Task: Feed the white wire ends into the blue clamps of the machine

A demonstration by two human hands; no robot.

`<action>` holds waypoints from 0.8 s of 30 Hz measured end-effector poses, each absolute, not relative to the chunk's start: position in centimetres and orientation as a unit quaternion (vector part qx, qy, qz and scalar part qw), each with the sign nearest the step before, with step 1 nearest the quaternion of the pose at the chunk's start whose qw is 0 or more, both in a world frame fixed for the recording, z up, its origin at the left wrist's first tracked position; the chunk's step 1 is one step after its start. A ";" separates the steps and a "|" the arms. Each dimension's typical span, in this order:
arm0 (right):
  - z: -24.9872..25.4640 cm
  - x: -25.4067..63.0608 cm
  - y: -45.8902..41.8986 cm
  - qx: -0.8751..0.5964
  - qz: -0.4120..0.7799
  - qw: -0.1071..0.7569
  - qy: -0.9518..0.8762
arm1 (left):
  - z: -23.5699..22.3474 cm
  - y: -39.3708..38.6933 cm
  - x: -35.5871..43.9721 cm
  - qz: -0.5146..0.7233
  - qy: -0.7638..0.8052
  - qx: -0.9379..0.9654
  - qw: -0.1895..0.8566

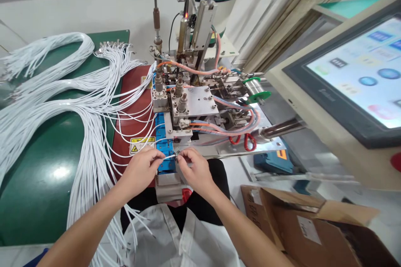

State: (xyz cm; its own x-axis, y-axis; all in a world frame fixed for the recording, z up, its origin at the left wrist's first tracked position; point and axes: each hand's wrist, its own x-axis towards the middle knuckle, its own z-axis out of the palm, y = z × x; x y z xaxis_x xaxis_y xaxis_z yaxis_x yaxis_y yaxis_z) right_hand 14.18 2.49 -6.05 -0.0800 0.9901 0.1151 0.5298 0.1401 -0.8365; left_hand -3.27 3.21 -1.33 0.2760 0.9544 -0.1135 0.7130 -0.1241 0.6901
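Observation:
A short stretch of white cable (169,157) runs between my two hands over the blue fixture blocks (165,149). My left hand (142,169) pinches the cable between thumb and forefinger at the left side of the blocks. At the right side, my right hand (194,170) has its fingertips closed at the cable's end; the small part there is too tiny to make out. Several other white cables lead from the blocks back to a large bundle of white cables (90,133) on the left.
A bench machine (194,102) with a green wire spool (254,90) stands ahead. The green table (40,200) bears the cable bundles. To the right are a touchscreen panel (332,91), a cardboard box (291,225) and a blue foot pedal (272,162).

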 end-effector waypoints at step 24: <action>-6.3 14.1 3.6 -0.604 0.362 0.278 -0.654 | -2.2 3.5 -2.6 0.132 0.581 0.767 0.239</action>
State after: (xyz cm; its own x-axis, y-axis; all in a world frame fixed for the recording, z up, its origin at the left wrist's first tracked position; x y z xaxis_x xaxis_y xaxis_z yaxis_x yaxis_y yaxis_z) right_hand 14.14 3.55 -6.25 -0.1171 0.9904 -0.0733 0.5888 0.0098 -0.8082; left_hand -2.59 3.51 -2.22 0.2898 0.9542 -0.0746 0.8280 -0.2108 0.5196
